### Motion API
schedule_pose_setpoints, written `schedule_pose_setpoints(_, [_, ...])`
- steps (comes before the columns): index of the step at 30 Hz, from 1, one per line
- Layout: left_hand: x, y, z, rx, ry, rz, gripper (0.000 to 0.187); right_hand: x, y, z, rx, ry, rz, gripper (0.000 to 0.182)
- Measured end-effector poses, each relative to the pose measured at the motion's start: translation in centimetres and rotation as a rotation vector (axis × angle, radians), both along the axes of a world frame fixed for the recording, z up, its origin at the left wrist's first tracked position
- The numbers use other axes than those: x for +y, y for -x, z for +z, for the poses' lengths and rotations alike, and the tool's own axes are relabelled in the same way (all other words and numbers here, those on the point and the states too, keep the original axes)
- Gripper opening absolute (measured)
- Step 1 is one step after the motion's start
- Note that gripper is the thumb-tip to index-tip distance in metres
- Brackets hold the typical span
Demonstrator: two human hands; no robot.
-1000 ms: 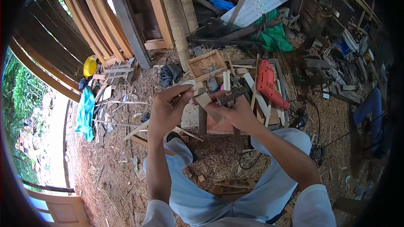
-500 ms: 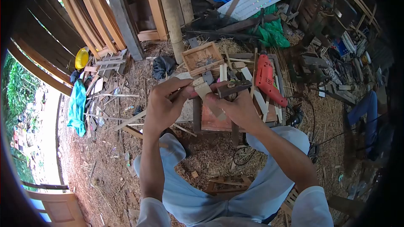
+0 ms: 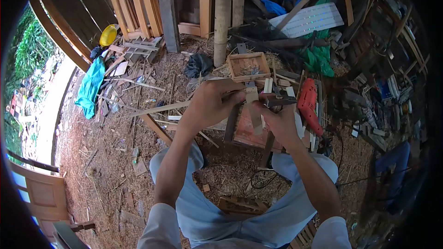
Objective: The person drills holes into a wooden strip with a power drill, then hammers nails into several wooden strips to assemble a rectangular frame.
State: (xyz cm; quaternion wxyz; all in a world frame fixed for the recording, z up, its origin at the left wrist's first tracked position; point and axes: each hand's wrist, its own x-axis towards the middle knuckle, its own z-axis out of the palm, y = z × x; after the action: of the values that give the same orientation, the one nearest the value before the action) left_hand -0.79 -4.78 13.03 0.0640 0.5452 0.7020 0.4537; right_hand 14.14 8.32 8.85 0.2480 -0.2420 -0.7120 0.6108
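Wood strip, pale and short, hung upright between both hands above the small workbench. The left hand had its fingers pinched on the upper end; the right hand was closed around a dark tool pressed beside it. Working well here probably meant holding the strip steady and keeping fingertips off the tool's edge.

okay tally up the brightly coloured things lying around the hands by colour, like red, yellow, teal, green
Red: 1, the power drill
Yellow: 1, the hard hat
Teal: 1, the cloth
Green: 1, the plastic sheet
Total: 4
The left hand and right hand hold a pale wood strip between them.
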Motion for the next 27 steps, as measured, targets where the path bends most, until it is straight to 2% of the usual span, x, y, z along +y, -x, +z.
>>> schedule_pose_setpoints(3, [-0.1,0.2,-0.1,0.026,-0.003,-0.007,0.014,-0.2,0.5,-0.3,0.074,0.027,0.01,0.02])
schedule_pose_setpoints(5, [0.1,-0.1,-0.2,0.047,-0.051,0.015,0.015,-0.3,0.5,0.0,0.048,0.112,-0.001,0.024])
schedule_pose_setpoints(9, [0.4,-0.5,-0.2,0.121,-0.027,-0.042,0.016,0.2,0.7,-1.9,0.126,0.029,-0.033,0.025])
schedule_pose_setpoints(11, [0.5,-0.8,-0.6,0.15,0.014,0.006,0.017,0.3,0.9,-2.5,0.133,-0.026,-0.026,0.025])
schedule_pose_setpoints(13, [0.4,-0.8,-0.8,0.148,-0.008,-0.016,0.016,0.0,0.7,-1.9,0.158,-0.006,-0.053,0.025])
schedule_pose_setpoints(16, [0.2,-0.9,-0.3,0.134,0.067,-0.013,0.016,0.2,0.5,-1.4,0.137,0.04,0.054,0.024])
schedule_pose_setpoints(20, [0.4,-1.4,-0.2,0.119,0.037,-0.01,0.014,0.6,0.0,-0.3,0.158,0.024,0.01,0.024])
schedule_pose_setpoints(22, [0.5,-1.5,-0.2,0.143,0.03,-0.003,0.014,1.3,-0.5,0.2,0.085,0.125,0.051,0.024])
schedule_pose_setpoints(25, [0.6,-1.7,-0.2,0.17,0.033,0.012,0.013,1.6,-1.2,1.3,0.075,0.014,0.074,0.025])
schedule_pose_setpoints(27, [0.6,-2.1,0.0,0.189,0.033,0.017,0.013,1.6,-1.2,0.9,0.084,0.057,0.083,0.025])
